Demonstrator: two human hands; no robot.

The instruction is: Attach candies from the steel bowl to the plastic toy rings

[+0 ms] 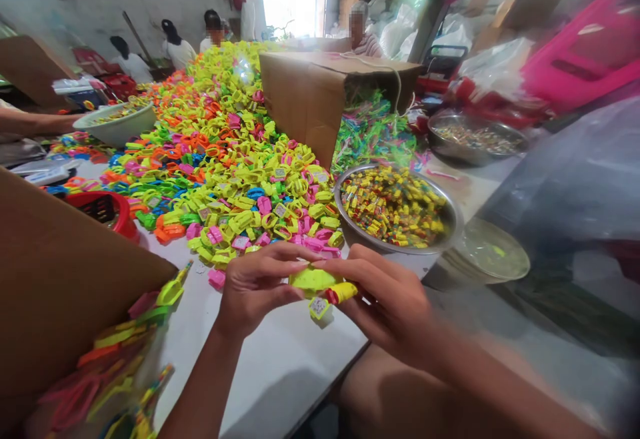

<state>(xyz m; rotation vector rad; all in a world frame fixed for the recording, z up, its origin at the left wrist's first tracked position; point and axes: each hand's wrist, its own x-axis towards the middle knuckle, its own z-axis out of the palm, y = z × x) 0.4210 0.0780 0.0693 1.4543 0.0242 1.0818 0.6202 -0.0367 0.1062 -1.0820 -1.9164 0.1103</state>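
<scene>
Between the fingertips of both hands is a yellow-green plastic toy watch [313,280]. My left hand [257,283] pinches its left end with thumb and fingers. My right hand [385,292] grips its right end and also has a small yellow-and-red wrapped roll [342,292] by the fingers, close against the watch. Just below hangs or lies a square, yellow-edged piece with a grey patterned face [319,307]; whether it joins the watch, I cannot tell. Beyond my hands spreads a big heap of toy watches [240,185] in yellow, orange, pink, green and blue.
A metal bowl [453,229] of yellow wrapped rolls stands right of the heap. Behind it an open cardboard box [300,102] holds green strips. Another cardboard box [75,292] is at near left, with pieces beside it. A red basket [131,222] and several people are further off.
</scene>
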